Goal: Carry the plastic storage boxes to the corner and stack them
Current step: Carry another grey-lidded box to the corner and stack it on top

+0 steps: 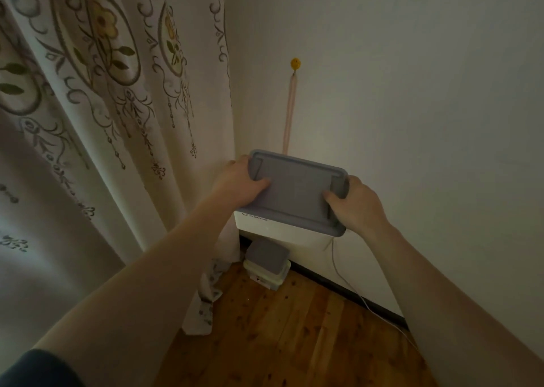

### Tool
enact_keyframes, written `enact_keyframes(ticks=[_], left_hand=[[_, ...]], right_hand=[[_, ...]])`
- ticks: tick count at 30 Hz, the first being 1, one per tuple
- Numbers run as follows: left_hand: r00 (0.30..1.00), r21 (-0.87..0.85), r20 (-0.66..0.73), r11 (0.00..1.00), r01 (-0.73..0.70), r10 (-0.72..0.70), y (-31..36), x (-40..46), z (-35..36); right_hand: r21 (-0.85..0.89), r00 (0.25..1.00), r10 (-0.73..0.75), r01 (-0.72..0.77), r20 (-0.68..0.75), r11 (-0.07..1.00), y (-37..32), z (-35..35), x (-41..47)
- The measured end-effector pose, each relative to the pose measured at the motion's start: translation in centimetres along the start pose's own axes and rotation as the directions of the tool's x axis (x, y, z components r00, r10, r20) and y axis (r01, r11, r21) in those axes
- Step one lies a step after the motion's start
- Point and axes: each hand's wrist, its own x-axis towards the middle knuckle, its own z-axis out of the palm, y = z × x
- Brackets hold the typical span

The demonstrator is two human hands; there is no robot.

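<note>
Grey plastic fills your grip: your left hand (pixel 240 182) curls round the left end of the storage box (pixel 294 207), thumb lying on the lid (pixel 297 188), while your right hand (pixel 354 202) clamps the right end in the same way, thumb on top and fingers hidden beneath. You hold the white-bodied box level in the air, close to the wall (pixel 412 92) and above the corner, well clear of the floor (pixel 294 327).

Below it, a smaller grey-lidded box (pixel 266 261) already sits on the boards, tucked into the angle where wall meets curtain (pixel 88 107); whether it is one box or two stacked cannot be told at this size. You appear to be in the carrying step, at its end, with the lowering not yet begun. The next move likely calls for a straight, level descent, centring your box over the one below, which looks smaller than what you hold, so balance may be the risk.

Around you, a patterned floral curtain hangs to the left, its hem pooling on the wood. A yellow hook (pixel 295 63) on the pale wall holds a pink loop of cord (pixel 290 113). A thin white cable (pixel 350 286) trails down the wall and along the dark skirting onto the knotty timber floor.
</note>
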Motion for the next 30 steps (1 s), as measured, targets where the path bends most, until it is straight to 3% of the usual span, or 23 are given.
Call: enact_keyframes(ticks=[30], left_hand=[[0.983, -0.026, 0.155, 0.994, 0.108, -0.103, -6.7, 23.8, 14.8]], right_hand=[[0.018, 0.972, 0.15, -0.156, 0.18, 0.988, 7.8, 14.6, 23.6]])
